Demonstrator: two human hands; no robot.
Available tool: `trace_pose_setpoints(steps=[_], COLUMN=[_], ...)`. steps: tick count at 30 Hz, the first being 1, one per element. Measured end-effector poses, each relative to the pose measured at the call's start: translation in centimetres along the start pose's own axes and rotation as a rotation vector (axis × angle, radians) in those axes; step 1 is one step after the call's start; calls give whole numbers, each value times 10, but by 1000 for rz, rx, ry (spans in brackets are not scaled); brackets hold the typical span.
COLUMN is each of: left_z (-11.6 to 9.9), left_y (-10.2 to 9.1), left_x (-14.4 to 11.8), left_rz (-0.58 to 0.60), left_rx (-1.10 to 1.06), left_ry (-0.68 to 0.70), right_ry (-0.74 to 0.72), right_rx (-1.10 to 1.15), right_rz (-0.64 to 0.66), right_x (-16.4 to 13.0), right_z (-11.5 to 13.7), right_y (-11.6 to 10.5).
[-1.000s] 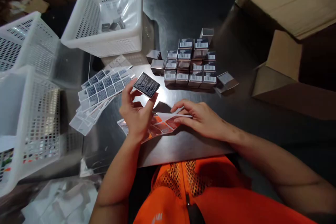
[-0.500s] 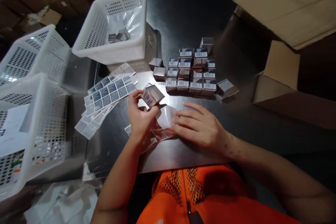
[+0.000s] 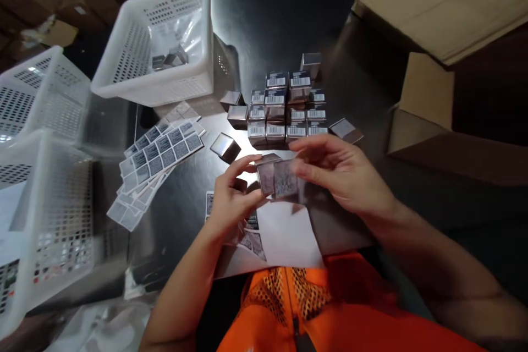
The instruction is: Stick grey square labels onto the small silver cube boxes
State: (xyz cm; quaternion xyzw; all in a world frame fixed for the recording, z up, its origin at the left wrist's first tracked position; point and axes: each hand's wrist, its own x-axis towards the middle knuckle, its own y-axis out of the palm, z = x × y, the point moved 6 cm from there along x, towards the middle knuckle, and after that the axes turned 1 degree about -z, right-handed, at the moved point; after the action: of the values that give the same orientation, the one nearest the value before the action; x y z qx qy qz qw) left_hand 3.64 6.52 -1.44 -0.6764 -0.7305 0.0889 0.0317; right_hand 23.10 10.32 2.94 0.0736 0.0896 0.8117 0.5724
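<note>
My left hand (image 3: 237,190) grips a small shiny box (image 3: 266,176) between thumb and fingers, above the table. My right hand (image 3: 344,170) pinches one edge of a printed square label (image 3: 285,179), which overlaps the box's right side; whether it touches the box I cannot tell. Below both hands, near my body, lies a label sheet (image 3: 291,234) with a bare white part and some printed squares. A loose silvery box (image 3: 225,147) rests just beyond my left hand. Past my hands, several boxes with barcode labels (image 3: 275,113) stand packed in rows.
Overlapping label sheets (image 3: 159,162) lie to the left. A white basket (image 3: 152,91) holding plastic and a few boxes stands behind them, with more white baskets (image 3: 68,203) at far left. Cardboard boxes (image 3: 427,93) stand on the right. A tilted box (image 3: 346,130) lies beside the rows.
My right hand has risen from the sheet with a label in its fingers and come up to the box. My left hand has turned the box and moved it right. The view has shifted slightly.
</note>
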Motion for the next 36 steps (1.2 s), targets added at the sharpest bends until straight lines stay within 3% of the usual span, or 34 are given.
trace_pose_setpoints(steps=[4, 14, 36], left_z=[1, -13, -15], left_y=[2, -1, -2], left_x=[-2, -3, -3], left_rz=[34, -17, -16], left_rx=[80, 151, 166], left_ry=[53, 200, 255], right_ry=[100, 110, 148], right_rx=[-24, -95, -93], right_rz=[21, -79, -91], right_x=[-3, -4, -5], right_z=[-4, -8, -10], right_y=[3, 2, 2])
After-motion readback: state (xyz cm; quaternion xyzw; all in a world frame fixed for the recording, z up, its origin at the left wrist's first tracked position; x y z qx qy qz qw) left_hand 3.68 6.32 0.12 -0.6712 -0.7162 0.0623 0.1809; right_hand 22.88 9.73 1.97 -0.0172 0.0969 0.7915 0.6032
